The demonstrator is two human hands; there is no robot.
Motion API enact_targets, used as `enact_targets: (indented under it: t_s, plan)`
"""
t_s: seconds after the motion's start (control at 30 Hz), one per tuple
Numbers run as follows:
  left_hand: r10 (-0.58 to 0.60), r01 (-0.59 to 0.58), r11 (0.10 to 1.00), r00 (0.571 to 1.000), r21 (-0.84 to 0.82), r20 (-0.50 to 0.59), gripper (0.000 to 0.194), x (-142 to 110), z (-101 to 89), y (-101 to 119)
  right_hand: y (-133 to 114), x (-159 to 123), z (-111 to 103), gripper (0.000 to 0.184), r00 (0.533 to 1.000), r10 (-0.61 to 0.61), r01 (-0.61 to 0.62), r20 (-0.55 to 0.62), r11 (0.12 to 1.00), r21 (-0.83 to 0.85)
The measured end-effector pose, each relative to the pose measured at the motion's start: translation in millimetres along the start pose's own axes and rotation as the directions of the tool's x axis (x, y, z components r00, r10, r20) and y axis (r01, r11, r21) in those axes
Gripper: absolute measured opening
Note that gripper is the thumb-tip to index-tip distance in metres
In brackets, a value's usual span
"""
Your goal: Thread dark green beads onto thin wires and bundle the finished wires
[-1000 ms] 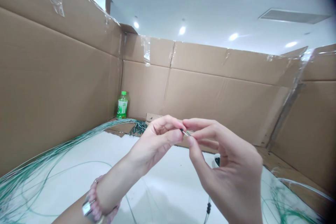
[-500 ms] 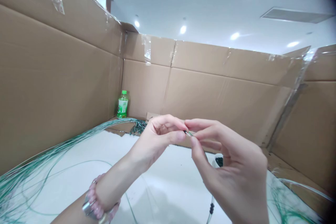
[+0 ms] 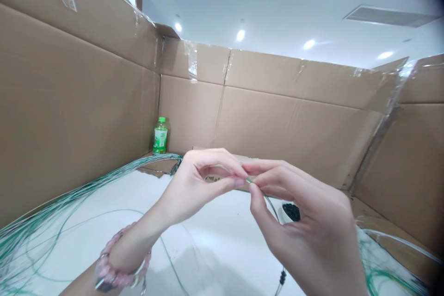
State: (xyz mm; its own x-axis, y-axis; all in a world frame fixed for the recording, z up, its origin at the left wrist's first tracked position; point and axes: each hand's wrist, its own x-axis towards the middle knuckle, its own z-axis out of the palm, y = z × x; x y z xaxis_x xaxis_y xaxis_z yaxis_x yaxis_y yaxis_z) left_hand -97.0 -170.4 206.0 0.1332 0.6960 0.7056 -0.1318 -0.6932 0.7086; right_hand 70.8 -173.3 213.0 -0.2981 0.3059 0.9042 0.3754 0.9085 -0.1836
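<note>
- We are holding a green wire (image 3: 249, 181) in midair above the white desk (image 3: 149, 199), probably so its fine end is showing clearly.
- Our left hand (image 3: 189, 185) is pinching narrowly at the wire; we cannot tell whether its fingertips are hiding anything else.
- Our right hand (image 3: 305, 208) is meeting it with a thumb-and-finger grip, narrow on the same wire; the 2 pinches are seemingly steadying it together.
- Black beads (image 3: 282, 278) are showing on a strand below the right hand.
- A white bowl (image 3: 283, 213) of black pieces (image 3: 291, 212) is sitting just beyond that hand, presumably within easy reach.
- A wire bundle (image 3: 104, 189) is lying along the left, apparently leaving working room.
- A green bottle (image 3: 160, 138) is standing near the far-left corner of the cardboard walls (image 3: 294, 125).
</note>
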Motion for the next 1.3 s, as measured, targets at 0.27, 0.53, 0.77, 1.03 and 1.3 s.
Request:
enact_targets:
  t_s: [0.27,0.53,0.77,1.03,1.3]
  plan:
    - [-0.058,0.054,0.986,0.998,-0.156,-0.018,0.014,-1,2.8,-3,0,3,4,0.015,0.998,0.056,-0.051,-0.024,0.986,0.157]
    - [-0.074,0.051,0.954,0.995,-0.297,-0.066,0.01,0,2.5,-9,-2,3,12,0.016,0.99,0.055,-0.02,-0.132,0.966,0.259]
    - [-0.096,0.076,0.928,0.995,-0.364,-0.038,0.008,0,3.7,-11,-2,2,14,0.017,0.983,0.041,0.013,-0.18,0.957,0.291]
    - [-0.098,0.075,0.924,0.994,-0.376,-0.04,0.006,-1,3.5,-10,-2,1,13,0.018,0.984,0.015,0.033,-0.18,0.965,0.261]
    - [-0.097,0.075,0.928,0.994,-0.365,-0.042,0.007,-1,4.0,-9,-2,1,13,0.017,0.984,0.032,0.011,-0.173,0.97,0.244]
